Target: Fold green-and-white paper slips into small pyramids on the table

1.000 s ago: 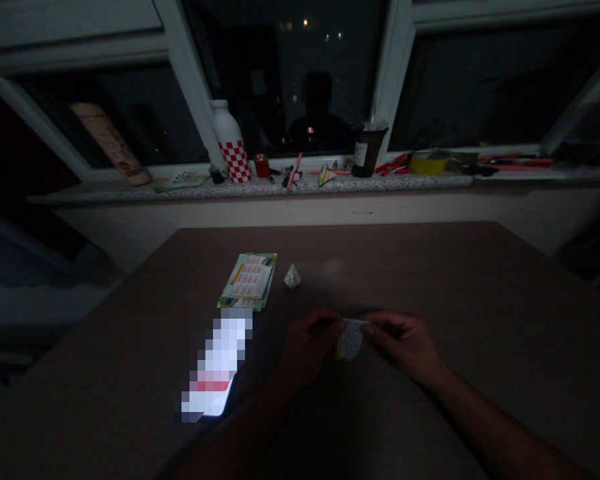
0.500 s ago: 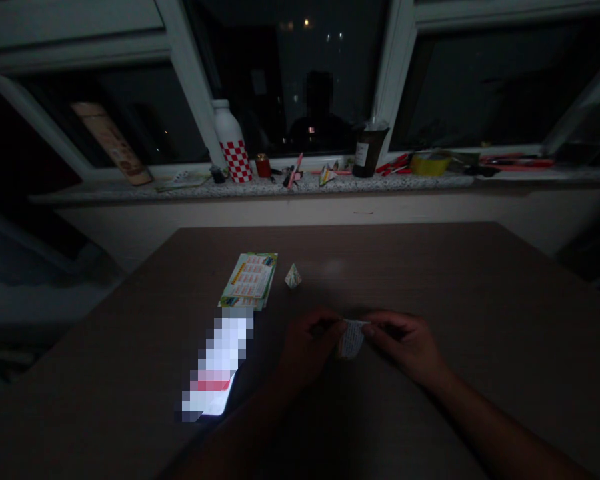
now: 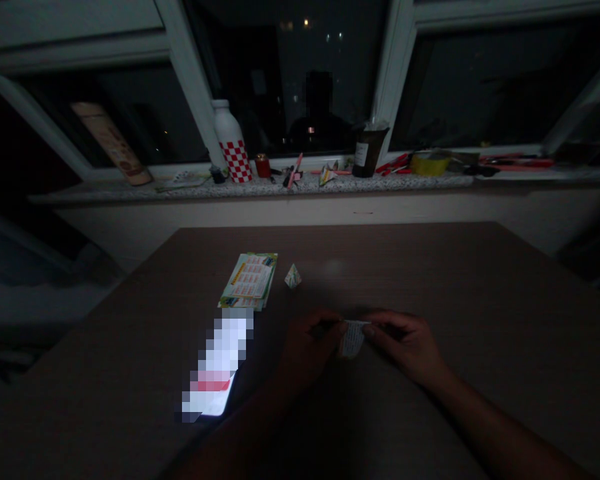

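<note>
Between my hands is a small piece of printed paper, pale with rows of fine text. My left hand pinches its upper left corner between thumb and fingers. At its upper right corner my right hand grips it the same way. The paper hangs just above the table, and its lower edge looks curved or folded. Beyond my left hand stands a small folded paper piece with a pointed top. To the left of that lies a stack of printed sheets.
A lit phone, its screen blurred out, lies left of my left forearm on the brown table. Behind, the windowsill carries a checkered bottle, a dark cup, a red jar and a yellow tape roll.
Both hands keep almost the same place and grip. The lower part of the paper has shifted very slightly; everything else is still.
</note>
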Demonstrator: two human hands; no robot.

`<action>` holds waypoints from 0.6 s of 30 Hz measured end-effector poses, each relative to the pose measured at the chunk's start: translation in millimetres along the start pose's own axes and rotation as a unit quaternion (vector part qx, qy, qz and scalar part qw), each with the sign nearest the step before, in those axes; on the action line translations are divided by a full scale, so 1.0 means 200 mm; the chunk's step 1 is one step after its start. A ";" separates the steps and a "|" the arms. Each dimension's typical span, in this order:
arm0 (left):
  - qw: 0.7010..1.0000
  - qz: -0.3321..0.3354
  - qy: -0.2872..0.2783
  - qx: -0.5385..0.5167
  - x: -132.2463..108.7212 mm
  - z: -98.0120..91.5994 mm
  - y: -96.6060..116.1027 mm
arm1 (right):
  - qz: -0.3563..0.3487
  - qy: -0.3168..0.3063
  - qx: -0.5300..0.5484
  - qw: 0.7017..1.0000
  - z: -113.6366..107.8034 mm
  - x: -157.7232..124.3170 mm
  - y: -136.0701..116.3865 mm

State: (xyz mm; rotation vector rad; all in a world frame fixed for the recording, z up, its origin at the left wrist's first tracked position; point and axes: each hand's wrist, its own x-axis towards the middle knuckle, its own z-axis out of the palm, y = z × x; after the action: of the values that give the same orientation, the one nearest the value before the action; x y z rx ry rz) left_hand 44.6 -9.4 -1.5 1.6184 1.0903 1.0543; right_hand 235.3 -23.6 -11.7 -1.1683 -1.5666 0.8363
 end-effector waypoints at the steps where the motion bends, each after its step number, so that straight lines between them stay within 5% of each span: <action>1: 1.000 0.000 -0.001 0.002 0.00 0.00 0.00 | -0.001 0.001 -0.002 1.000 0.00 0.00 0.00; 18: 1.000 0.028 -0.002 -0.008 0.00 0.00 -0.01 | -0.003 0.003 -0.006 1.000 0.00 -0.01 0.02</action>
State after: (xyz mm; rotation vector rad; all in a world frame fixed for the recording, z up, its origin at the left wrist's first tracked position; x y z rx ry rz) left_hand 44.5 -8.6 -2.5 1.6462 1.0376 1.0918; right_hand 237.5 -23.8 -16.4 -1.1730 -1.5723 0.8201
